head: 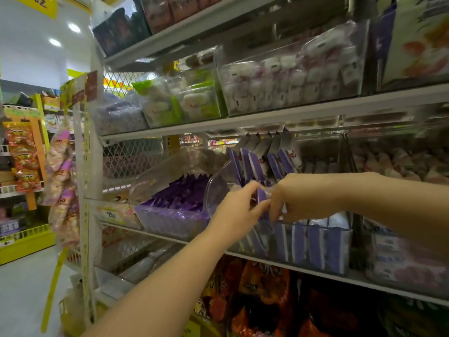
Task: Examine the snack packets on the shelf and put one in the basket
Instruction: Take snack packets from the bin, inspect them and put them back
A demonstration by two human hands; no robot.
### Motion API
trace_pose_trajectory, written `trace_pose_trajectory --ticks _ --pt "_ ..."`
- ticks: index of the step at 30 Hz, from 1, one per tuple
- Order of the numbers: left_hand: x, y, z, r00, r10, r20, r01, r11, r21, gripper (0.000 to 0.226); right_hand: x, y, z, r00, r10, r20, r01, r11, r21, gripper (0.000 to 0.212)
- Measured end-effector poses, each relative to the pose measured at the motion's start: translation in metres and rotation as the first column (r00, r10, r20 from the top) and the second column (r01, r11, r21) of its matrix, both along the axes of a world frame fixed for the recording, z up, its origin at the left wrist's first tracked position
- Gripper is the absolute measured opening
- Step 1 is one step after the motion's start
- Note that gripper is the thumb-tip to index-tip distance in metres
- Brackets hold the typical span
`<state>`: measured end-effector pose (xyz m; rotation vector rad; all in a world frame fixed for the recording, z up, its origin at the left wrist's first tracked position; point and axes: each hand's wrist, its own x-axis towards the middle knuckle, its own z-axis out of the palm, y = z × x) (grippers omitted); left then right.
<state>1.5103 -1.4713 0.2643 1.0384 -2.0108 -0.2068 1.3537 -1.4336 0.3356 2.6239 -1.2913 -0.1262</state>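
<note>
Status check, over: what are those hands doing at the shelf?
Left hand pinching a purple packet in the clear bin. Right hand fingers down beside it, grip unclear. Basket not in view.

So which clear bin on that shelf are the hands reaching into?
The middle bin, with purple-and-white packets: left hand and right hand meet over its front. The bin of dark purple packets beside it is untouched.

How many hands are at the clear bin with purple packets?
2. The left hand comes from lower left, the right hand from the right; both hold one purple packet.
</note>
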Motion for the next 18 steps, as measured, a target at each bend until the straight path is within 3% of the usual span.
trace_pose_trajectory --ticks 7,13,18 --pt "0.018 -0.003 -0.007 0.954 -0.053 0.295 0.054 0.999 0.004 0.038 -0.002 -0.006 -0.006 0.996 0.053 -0.07 -0.061 0.992 -0.11 0.017" --pt "0.019 0.003 -0.01 0.94 -0.044 0.337 0.041 0.999 0.018 0.044 -0.011 -0.012 0.012 0.951 -0.024 0.308 0.092 0.974 -0.208 0.012" --pt "0.016 0.019 -0.007 0.949 -0.048 0.311 0.031 0.998 0.062 0.043 -0.012 0.004 0.035 0.769 0.077 0.635 0.124 0.956 -0.267 0.009"
